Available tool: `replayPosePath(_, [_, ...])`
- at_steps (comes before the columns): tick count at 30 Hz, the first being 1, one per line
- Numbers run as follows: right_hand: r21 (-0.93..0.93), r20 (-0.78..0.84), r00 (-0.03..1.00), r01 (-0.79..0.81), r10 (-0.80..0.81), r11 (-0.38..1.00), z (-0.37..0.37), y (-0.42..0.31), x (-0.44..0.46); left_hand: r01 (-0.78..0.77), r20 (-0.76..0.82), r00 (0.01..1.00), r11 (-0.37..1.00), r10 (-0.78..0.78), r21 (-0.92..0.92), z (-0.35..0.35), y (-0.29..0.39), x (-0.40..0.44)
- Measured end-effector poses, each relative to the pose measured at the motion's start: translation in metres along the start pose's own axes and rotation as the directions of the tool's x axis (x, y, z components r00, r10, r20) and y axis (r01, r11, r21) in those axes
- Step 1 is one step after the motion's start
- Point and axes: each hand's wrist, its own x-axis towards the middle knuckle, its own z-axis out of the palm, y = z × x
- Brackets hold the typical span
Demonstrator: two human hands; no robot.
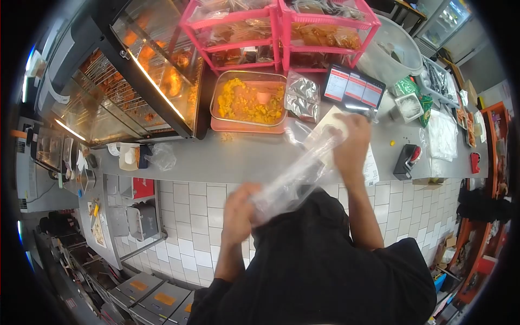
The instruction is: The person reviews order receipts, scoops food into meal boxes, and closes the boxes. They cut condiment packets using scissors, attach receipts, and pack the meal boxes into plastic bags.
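A clear plastic bag (295, 181) is stretched slantwise between my two hands, over the front edge of the steel counter. My left hand (239, 208) is closed on its lower left end. At the upper right end my right hand (352, 138) grips the bag, close to a pale flat item (325, 135) that shows partly through or behind the plastic. A printed paper slip (371, 167) lies on the counter beside my right wrist. Behind the bag stands a foil-wrapped packet (302, 97), next to a metal tray (250, 102) of yellow food.
Pink racks (279, 38) with bagged food stand at the back. A heated glass cabinet (146, 70) fills the left. Around the right are a tablet (355, 88), a black and red device (407, 161), a small white tub (407, 107) and white bags (441, 134).
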Motion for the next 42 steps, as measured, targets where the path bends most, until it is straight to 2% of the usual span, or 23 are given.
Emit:
replayPosePath(1, [0.000, -0.003, 1.000, 0.000, 0.000, 1.000, -0.006, 0.013, 0.002, -0.202, 0.109, 0.976, 0.969, 0.188, 0.144, 0.015, 0.016, 0.000])
replayPosePath(2, [0.213, 0.218, 0.955, -0.246, 0.200, 0.945, -0.011, 0.025, 0.004, -0.205, 0.111, 0.976, 0.968, 0.189, 0.145, 0.016, 0.019, 0.005])
replayPosePath(3, [0.350, 0.462, 0.826, -0.504, 0.323, 0.790, -0.018, 0.028, 0.009, -0.287, 0.098, 0.957, 0.848, 0.272, 0.445, 0.016, 0.021, 0.010])
replayPosePath(4, [0.371, 0.771, 0.597, -0.703, 0.220, 0.607, -0.035, 0.032, 0.018, -0.323, 0.113, 0.931, 0.637, 0.347, 0.700, 0.015, 0.023, 0.016])
replayPosePath(5, [0.478, 0.829, 0.556, -0.646, -0.062, 0.595, -0.044, 0.027, 0.016, -0.309, 0.074, 0.859, 0.399, 0.506, 0.863, -0.005, -0.001, 0.032])
replayPosePath(7, [0.707, 0.707, 0.483, -0.460, -0.517, 0.537, -0.049, 0.017, 0.009, -0.041, -0.261, 0.832, 0.522, 0.490, 0.852, -0.043, -0.037, 0.060])
replayPosePath(8, [0.824, 0.566, 0.477, -0.293, -0.673, 0.485, -0.046, 0.013, 0.005, -0.041, -0.260, 0.831, 0.522, 0.491, 0.852, -0.049, -0.056, 0.071])
replayPosePath(11, [0.700, 0.707, 0.527, -0.422, -0.472, 0.576, -0.050, 0.010, 0.011, -0.094, -0.342, 0.757, 0.611, 0.556, 0.786, -0.049, -0.064, 0.082])
replayPosePath(12, [0.577, 0.757, 0.603, -0.437, -0.252, 0.690, -0.047, 0.019, 0.014, -0.102, -0.403, 0.842, 0.840, 0.358, 0.533, -0.031, -0.039, 0.073])
replayPosePath(14, [0.182, 0.625, 0.696, -0.570, 0.354, 0.801, -0.026, 0.046, 0.020, -0.022, -0.205, 0.977, 0.984, 0.059, 0.178, -0.029, -0.032, 0.043])
replayPosePath(16, [0.204, 0.223, 0.854, -0.512, 0.470, 0.834, 0.005, 0.067, 0.021, -0.263, 0.349, 0.907, 0.964, 0.237, 0.031, -0.032, -0.040, 0.040])
replayPosePath(19, [0.109, 0.267, 0.879, -0.435, 0.395, 0.894, 0.024, 0.085, 0.014, -0.393, 0.726, 0.624, 0.919, 0.288, -0.028, -0.028, -0.028, 0.058])
replayPosePath(20, [0.150, 0.431, 0.828, -0.458, 0.358, 0.876, 0.018, 0.079, 0.015, -0.176, 0.337, 0.941, 0.881, 0.020, 0.439, -0.033, -0.041, 0.064])
replayPosePath(21, [0.167, 0.611, 0.745, -0.450, 0.266, 0.877, 0.008, 0.066, 0.015, 0.235, -0.224, 0.969, 0.689, -0.107, 0.685, -0.038, -0.057, 0.069])
replayPosePath(23, [0.187, 0.890, 0.455, -0.421, 0.028, 0.887, -0.008, 0.038, 0.018, 0.224, -0.255, 0.967, 0.531, -0.015, 0.817, -0.048, -0.115, 0.081])
replayPosePath(24, [0.187, 0.892, 0.451, -0.424, 0.028, 0.886, -0.015, 0.030, 0.025, 0.215, -0.253, 0.965, 0.347, 0.069, 0.913, -0.047, -0.125, 0.082])
replayPosePath(26, [0.259, 0.962, 0.209, -0.472, -0.178, 0.843, -0.025, 0.022, 0.038, 0.282, -0.287, 0.957, 0.344, -0.039, 0.896, -0.048, -0.130, 0.075])
replayPosePath(28, [0.316, 0.947, 0.219, -0.521, -0.234, 0.793, -0.012, 0.055, 0.036, 0.348, -0.318, 0.937, 0.331, -0.142, 0.877, -0.053, -0.133, 0.067])
replayPosePath(30, [0.178, 0.820, 0.504, 0.228, -0.273, 0.957, -0.002, 0.074, 0.035, 0.307, -0.276, 0.950, 0.289, -0.144, 0.907, -0.072, -0.148, 0.053])
replayPosePath(32, [0.041, 0.862, 0.445, 0.415, -0.242, 0.909, 0.013, 0.084, 0.028, 0.322, -0.292, 0.945, 0.255, -0.148, 0.912, -0.098, -0.168, 0.045])
replayPosePath(34, [0.160, 0.701, 0.417, 0.698, -0.578, 0.698, 0.046, 0.111, 0.005, 0.335, -0.307, 0.940, 0.224, -0.151, 0.915, -0.103, -0.167, 0.044])
replayPosePath(38, [0.369, 0.803, 0.221, 0.545, -0.554, 0.753, 0.061, 0.106, 0.028, 0.410, -0.394, 0.912, 0.315, -0.117, 0.856, -0.094, -0.143, 0.050])
replayPosePath(42, [0.423, 0.788, 0.449, 0.102, -0.421, 0.900, 0.048, 0.111, 0.035, 0.371, -0.377, 0.925, 0.337, -0.049, 0.865, -0.076, -0.122, 0.052])
